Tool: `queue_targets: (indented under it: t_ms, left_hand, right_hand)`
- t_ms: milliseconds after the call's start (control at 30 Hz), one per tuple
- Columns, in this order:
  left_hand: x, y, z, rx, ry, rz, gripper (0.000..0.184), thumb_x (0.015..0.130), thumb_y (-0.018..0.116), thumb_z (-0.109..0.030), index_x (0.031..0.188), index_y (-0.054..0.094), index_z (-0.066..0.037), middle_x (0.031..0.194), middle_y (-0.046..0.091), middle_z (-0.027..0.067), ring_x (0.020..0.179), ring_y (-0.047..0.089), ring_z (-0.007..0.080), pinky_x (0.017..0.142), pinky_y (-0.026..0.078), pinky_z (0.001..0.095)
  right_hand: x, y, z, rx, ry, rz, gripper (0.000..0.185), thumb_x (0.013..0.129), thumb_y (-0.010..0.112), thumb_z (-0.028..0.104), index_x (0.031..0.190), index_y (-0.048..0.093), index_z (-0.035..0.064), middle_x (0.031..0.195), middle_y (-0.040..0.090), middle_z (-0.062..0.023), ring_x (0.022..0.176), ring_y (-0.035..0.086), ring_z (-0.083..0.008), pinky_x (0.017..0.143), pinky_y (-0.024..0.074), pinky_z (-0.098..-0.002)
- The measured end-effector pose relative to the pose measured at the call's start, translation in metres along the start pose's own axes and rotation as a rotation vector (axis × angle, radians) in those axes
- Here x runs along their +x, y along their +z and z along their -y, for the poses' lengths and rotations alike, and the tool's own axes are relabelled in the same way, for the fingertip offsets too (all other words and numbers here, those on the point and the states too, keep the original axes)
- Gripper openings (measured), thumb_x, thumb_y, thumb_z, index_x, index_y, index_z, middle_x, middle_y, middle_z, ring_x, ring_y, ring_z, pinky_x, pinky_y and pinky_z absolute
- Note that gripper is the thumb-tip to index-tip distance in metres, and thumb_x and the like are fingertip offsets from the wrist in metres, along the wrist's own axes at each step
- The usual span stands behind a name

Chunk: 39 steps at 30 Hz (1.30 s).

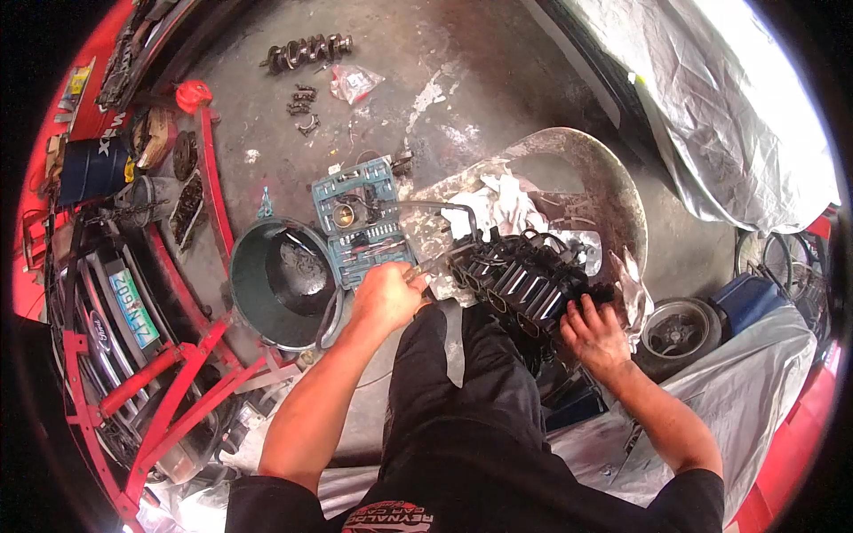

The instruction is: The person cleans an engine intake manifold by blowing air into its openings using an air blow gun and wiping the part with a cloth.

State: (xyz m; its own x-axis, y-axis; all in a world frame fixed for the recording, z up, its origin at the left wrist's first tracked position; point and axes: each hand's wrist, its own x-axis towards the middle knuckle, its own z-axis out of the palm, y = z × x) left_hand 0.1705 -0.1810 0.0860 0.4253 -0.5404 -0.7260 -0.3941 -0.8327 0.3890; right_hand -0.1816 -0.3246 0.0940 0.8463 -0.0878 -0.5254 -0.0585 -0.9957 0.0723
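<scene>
A dark, oily engine block (520,280) stands tilted in front of my legs, on a worn, light-stained board (613,169). My right hand (595,336) is at its right end, fingers bent over the edge and gripping it. Near the block's left end, my left hand (388,295) is closed around a small tool with a thin metallic tip pointing toward the block. The fingers hide most of that tool, so its kind is unclear. A black hose (330,324) runs just left of this hand. White rags (502,204) lie behind the block.
An opened teal socket set (360,191) and a dark bucket (238,280) stand to the left. Farther off lie a crankshaft (308,53) and a plastic bag (355,83). A red steel frame (169,373) borders the left; a wheel (680,329) sits at right.
</scene>
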Motion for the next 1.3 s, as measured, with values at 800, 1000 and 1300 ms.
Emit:
queue_targets:
  t_ms: [800, 1000, 1300]
  left_hand:
    - [-0.048, -0.010, -0.016, 0.010, 0.105, -0.016, 0.031, 0.090, 0.072, -0.033, 0.093, 0.068, -0.003, 0.083, 0.069, 0.0228, 0.078, 0.067, 0.0410, 0.071, 0.050, 0.0479]
    - [-0.071, 0.001, 0.068, -0.291, 0.012, -0.067, 0.030, 0.091, 0.074, -0.030, 0.085, 0.068, -0.001, 0.070, 0.064, 0.0153, 0.061, 0.057, 0.0260, 0.063, 0.047, 0.0396]
    - [-0.065, 0.047, 0.099, -0.560, 0.090, -0.017, 0.027, 0.093, 0.073, -0.027, 0.082, 0.068, -0.003, 0.064, 0.062, 0.0010, 0.060, 0.054, 0.0090, 0.058, 0.044, 0.0304]
  right_hand:
    - [-0.002, -0.001, -0.002, 0.012, 0.012, -0.048, 0.043, 0.090, 0.054, 0.024, 0.130, 0.059, 0.0096, 0.141, 0.056, -0.0134, 0.134, 0.048, -0.0352, 0.100, 0.0422, -0.0489]
    - [0.000, 0.002, -0.002, -0.014, 0.037, -0.074, 0.040, 0.090, 0.055, 0.022, 0.128, 0.060, 0.0108, 0.141, 0.056, -0.0106, 0.135, 0.047, -0.0330, 0.101, 0.0404, -0.0477]
    - [0.000, 0.004, 0.005, -0.055, 0.047, -0.126, 0.037, 0.086, 0.059, 0.023, 0.122, 0.064, 0.0125, 0.139, 0.058, -0.0080, 0.132, 0.050, -0.0288, 0.099, 0.0414, -0.0463]
